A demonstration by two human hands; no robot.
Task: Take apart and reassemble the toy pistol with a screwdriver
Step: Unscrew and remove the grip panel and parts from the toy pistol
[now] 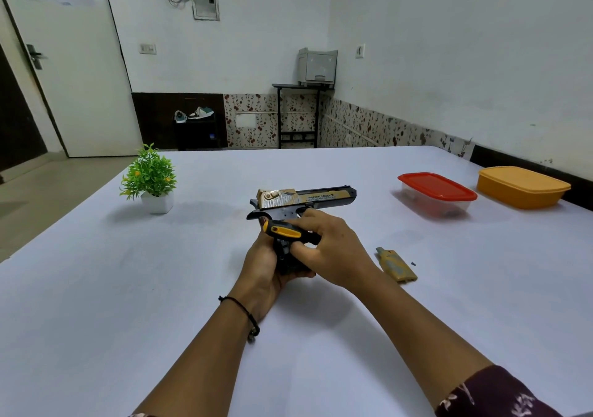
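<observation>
The toy pistol [305, 199], black with a gold slide, is held upright above the white table [128, 288], barrel pointing right. My left hand [263, 269] grips its black grip from below. My right hand [324, 243] holds a black and yellow screwdriver [284, 231] by its handle, lying across the grip; the tip is hidden behind my fingers. A gold and teal grip panel [396, 264] lies on the table to the right of my hands, with a tiny dark screw [414, 264] beside it.
A small potted green plant [150, 179] stands at the left. A clear box with a red lid [436, 193] and an orange lidded box [523, 185] sit at the far right near the table's edge.
</observation>
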